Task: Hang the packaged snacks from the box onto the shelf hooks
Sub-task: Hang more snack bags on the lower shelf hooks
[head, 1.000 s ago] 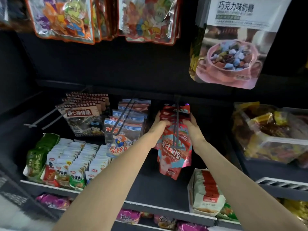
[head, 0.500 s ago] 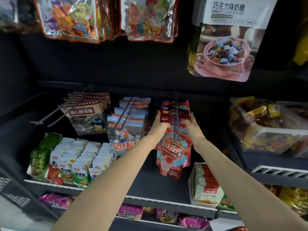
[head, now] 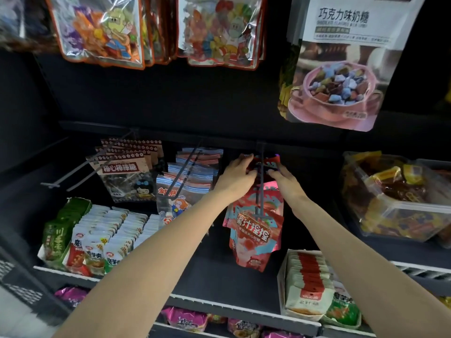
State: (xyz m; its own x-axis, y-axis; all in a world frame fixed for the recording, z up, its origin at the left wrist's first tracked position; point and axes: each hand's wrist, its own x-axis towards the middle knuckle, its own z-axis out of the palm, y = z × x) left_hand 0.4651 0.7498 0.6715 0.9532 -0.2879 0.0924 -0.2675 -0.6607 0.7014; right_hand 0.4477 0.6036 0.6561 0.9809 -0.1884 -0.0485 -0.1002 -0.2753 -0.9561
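Red-pink snack packets [head: 253, 230] hang along centre hook [head: 261, 181]. Left hand [head: 238, 175] and right hand [head: 284, 178] pinch far packets either side of it. Step: pushing stock back. Next: release, fetch more.

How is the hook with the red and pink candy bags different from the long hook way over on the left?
The hook with the red and pink bags is loaded along its length, and the left hand and right hand hold the rear bags on it. The far-left hook has its front end bare, with brown-topped packets only at the back, and no hand on it. Both are dark rods jutting from the same rail.
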